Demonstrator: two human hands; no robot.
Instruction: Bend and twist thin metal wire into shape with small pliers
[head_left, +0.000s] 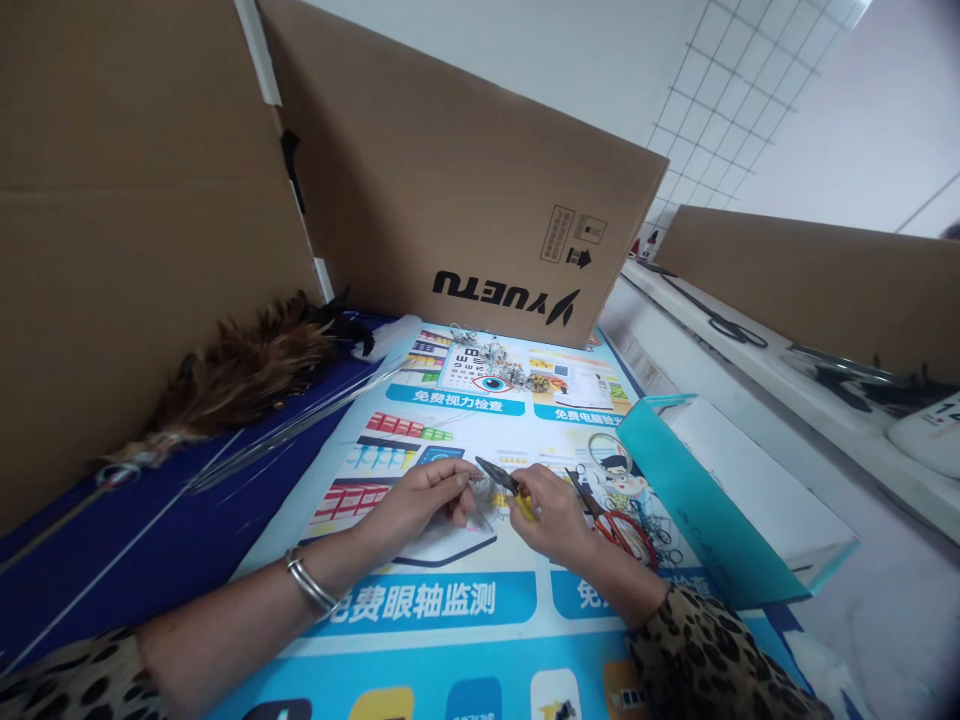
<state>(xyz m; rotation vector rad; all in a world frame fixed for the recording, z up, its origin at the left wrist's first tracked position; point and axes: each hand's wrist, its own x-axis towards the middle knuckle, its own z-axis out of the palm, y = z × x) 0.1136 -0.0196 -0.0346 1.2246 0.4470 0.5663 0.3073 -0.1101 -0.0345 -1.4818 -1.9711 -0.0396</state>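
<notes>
My right hand (551, 515) is closed around pliers (501, 477) with dark jaws and yellow grips. The jaws point left, towards the fingertips of my left hand (435, 493). Thumb and forefinger of that hand are pinched together; what sits between them is too small and thin to make out. Just right of my right hand lie scissors (626, 530) with red handles, partly hidden by the hand and wrist. Small dark wire-like loops (664, 535) are scattered beside them, and a thin ring-shaped coil (606, 452) lies a little farther back.
A printed sheet (480, 640) covers the table. Farther back lies a tangled heap of wire pieces (499, 365). Cardboard panels (465, 190) stand behind and at left. An open teal box (682, 500) is at right. Brown feathers (240, 370) and long thin wires (300, 420) lie left.
</notes>
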